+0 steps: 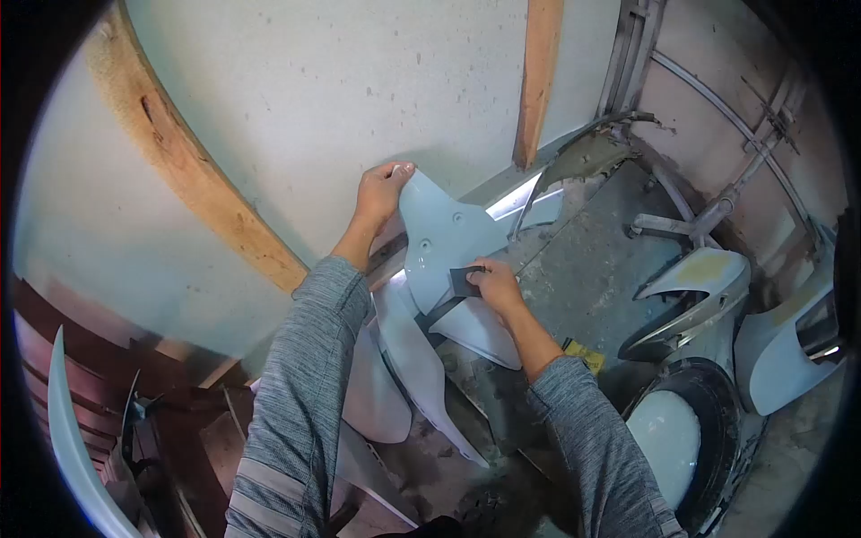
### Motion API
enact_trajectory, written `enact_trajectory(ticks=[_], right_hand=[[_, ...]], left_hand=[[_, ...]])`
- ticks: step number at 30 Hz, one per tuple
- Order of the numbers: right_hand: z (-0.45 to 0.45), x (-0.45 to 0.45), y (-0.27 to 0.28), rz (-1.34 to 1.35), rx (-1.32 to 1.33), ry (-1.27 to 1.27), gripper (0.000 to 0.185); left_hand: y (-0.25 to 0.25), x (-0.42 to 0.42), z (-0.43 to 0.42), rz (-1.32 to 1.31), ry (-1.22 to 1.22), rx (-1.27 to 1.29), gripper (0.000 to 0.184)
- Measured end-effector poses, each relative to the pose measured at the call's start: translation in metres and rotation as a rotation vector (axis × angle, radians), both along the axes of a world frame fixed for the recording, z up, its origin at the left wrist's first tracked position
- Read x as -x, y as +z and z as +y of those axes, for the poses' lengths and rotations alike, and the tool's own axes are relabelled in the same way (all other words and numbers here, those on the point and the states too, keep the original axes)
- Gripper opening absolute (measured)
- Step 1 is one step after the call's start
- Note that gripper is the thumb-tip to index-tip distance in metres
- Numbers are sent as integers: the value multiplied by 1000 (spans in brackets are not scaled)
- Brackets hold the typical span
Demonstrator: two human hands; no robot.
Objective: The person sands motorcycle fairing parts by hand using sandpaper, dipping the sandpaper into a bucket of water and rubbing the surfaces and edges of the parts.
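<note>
By the wall [395, 81], the left hand [386, 190] grips the panel [439, 231] by its top corner; the right hand [495, 282] pinches a pad [461, 282] at its lower edge. Rubbing seems the step; the next stroke needs steady bracing.

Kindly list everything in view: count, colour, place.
held panel: one, pale blue, centre
pad: one, dark, centre
loose panels: several, whitish, below centre
wall: one, whitish, back
wooden beams: two, brown, wall
ragged piece: one, brownish, back
patchy panels: two, whitish and yellowish, right
pipes: several, grey, upper right
tub: one, black, lower right
scrap: one, yellow, right
curved strip: one, pale, far left
sleeves: two, grey, bottom
left hand: one, bare, gripping panel
right hand: one, bare, holding pad
</note>
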State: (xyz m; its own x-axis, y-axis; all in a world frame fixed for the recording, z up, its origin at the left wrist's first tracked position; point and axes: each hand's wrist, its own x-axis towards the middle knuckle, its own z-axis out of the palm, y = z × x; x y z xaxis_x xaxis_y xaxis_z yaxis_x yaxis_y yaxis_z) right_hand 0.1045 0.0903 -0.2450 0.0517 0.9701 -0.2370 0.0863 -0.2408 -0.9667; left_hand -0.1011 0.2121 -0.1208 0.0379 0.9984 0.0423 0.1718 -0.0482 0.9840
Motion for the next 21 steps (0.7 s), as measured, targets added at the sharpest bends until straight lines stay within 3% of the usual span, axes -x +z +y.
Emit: enact_trajectory(ticks=[4, 21], right_hand=[[-5, 1, -2, 54, 41, -11, 16], [1, -12, -28, 76, 45, -89, 20]], left_hand=[[-30, -2, 16, 9, 0, -14, 31], [-54, -19, 57, 36, 56, -24, 31]])
